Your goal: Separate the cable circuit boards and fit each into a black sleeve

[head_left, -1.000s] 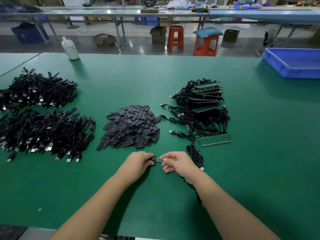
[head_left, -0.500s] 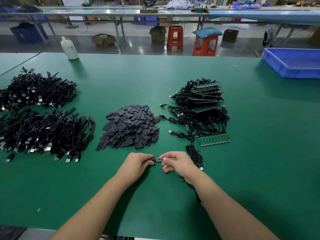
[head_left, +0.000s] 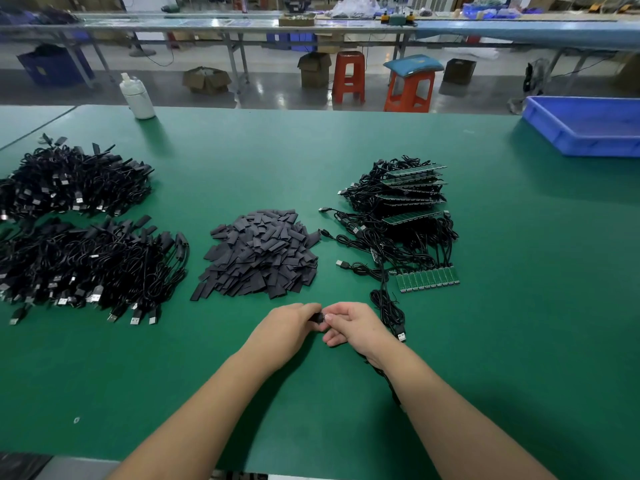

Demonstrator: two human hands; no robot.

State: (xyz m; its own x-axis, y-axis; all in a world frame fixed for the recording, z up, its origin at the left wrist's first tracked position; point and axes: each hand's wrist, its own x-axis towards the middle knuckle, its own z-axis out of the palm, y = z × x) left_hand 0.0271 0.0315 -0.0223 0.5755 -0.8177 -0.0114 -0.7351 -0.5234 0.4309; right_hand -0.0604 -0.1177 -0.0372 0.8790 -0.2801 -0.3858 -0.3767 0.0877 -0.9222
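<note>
On the far left of the green worktop [head_left: 485, 341], two heaps of finished cables [head_left: 79, 251] are lying with their USB plugs fanned toward me. Moving right, the pile of black sleeves [head_left: 259, 254] is sitting just beyond my hands. My left hand [head_left: 287, 323] is pinching one black sleeve [head_left: 318, 317] at its fingertips, and my right hand [head_left: 353, 323] is pinching the board end of a cable [head_left: 391, 311] against it; the board itself is hidden between the fingers, so I cannot tell how far in it is sitting. I judge I am sliding the sleeve on: I should be keeping the board flat and in line with the sleeve mouth, pushing steadily without kinking the solder joint. Further right, a joined strip of circuit boards [head_left: 427, 279] is waiting beside the stack of unseparated cable boards [head_left: 405, 199].
</note>
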